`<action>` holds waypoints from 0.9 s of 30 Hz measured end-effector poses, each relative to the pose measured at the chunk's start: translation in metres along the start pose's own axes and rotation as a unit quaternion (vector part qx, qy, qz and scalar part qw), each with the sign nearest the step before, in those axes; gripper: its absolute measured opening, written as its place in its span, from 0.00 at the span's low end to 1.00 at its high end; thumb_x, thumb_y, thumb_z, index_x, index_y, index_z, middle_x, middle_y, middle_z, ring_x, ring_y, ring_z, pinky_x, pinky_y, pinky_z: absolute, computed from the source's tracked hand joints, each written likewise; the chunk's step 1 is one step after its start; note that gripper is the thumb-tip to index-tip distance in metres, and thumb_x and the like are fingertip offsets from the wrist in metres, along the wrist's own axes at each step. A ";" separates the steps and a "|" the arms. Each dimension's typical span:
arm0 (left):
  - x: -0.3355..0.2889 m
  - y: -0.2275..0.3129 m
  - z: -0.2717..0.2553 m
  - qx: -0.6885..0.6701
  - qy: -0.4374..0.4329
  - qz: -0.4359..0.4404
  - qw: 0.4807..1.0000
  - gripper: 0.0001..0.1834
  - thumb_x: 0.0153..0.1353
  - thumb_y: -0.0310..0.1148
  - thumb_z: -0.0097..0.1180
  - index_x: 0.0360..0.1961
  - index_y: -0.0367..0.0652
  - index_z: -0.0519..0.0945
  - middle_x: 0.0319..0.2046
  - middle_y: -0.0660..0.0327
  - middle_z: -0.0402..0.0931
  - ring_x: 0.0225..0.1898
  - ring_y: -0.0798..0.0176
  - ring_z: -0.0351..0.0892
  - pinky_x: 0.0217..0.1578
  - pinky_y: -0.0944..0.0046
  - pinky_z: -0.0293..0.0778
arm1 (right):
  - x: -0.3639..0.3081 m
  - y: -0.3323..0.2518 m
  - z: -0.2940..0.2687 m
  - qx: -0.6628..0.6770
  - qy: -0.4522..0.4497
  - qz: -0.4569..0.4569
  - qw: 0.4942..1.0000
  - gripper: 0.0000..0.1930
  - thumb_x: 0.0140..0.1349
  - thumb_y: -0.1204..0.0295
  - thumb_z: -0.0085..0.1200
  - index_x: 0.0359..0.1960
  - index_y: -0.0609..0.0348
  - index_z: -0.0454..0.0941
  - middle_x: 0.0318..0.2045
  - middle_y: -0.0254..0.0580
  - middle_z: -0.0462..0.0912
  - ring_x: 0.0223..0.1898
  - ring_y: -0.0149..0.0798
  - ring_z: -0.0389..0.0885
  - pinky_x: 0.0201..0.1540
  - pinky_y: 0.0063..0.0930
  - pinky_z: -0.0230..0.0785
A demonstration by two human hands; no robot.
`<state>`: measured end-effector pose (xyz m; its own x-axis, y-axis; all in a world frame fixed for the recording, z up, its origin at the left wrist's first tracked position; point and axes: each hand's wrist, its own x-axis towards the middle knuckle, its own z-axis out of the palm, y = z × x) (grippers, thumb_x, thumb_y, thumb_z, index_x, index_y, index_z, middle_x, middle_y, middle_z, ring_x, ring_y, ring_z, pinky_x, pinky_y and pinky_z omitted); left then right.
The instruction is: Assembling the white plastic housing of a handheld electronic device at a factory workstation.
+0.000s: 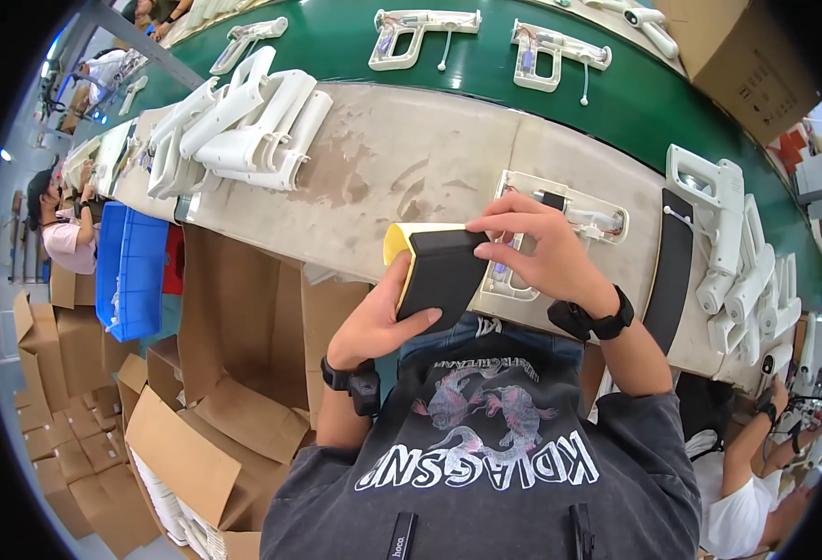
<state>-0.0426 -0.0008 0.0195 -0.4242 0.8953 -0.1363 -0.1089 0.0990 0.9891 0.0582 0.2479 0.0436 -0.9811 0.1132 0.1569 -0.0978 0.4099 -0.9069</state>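
Observation:
My left hand (369,322) grips a black foam pad (443,275) from its left side, with the thumb across its front. Yellow backing paper (398,237) curls away along the pad's upper left. At the pad's upper right corner, my right hand (541,238) pinches the edge between thumb and fingers. Whether it has hold of foam or a separate small strip is too fine to tell. Partly behind my right hand lies an open white gun-shaped housing (607,219) with wiring and small parts inside.
A long black foam strip (669,271) lies right of the housing. White housings are piled at left (243,131) and right (733,243). Several assemblies lie on the green conveyor (336,56). Left stand a blue bin (131,271) and cardboard boxes (187,457). Other people work on both sides.

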 end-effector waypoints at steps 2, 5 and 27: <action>-0.006 0.002 -0.003 0.007 -0.028 0.003 1.000 0.39 0.63 0.20 0.58 0.74 0.34 0.56 0.64 0.54 0.69 0.65 0.63 0.68 0.66 0.60 0.63 | -0.002 -0.001 -0.001 0.023 -0.036 0.016 0.999 0.14 0.58 0.77 0.68 0.47 0.59 0.87 0.42 0.41 0.82 0.41 0.39 0.82 0.44 0.30 0.74; -0.021 -0.002 -0.011 0.015 -0.087 -0.003 0.996 0.39 0.63 0.18 0.58 0.74 0.33 0.57 0.66 0.54 0.69 0.68 0.62 0.66 0.68 0.60 0.61 | -0.010 -0.001 -0.001 0.050 -0.104 -0.004 0.993 0.15 0.58 0.77 0.68 0.48 0.59 0.87 0.43 0.41 0.82 0.41 0.39 0.82 0.45 0.31 0.75; 0.075 -0.014 -0.055 0.167 0.222 -0.059 0.959 0.41 0.60 0.31 0.69 0.72 0.37 0.63 0.58 0.49 0.76 0.56 0.55 0.79 0.58 0.62 0.74 | -0.030 0.050 -0.013 -0.333 -0.127 -0.130 0.925 0.25 0.53 0.84 0.58 0.56 0.53 0.81 0.54 0.40 0.75 0.53 0.48 0.75 0.59 0.39 0.69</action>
<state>-0.1220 0.0412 -0.0072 -0.7754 0.6034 -0.1859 0.0829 0.3891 0.9175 0.0848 0.2772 -0.0014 -0.9545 -0.2500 0.1627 -0.2952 0.8700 -0.3950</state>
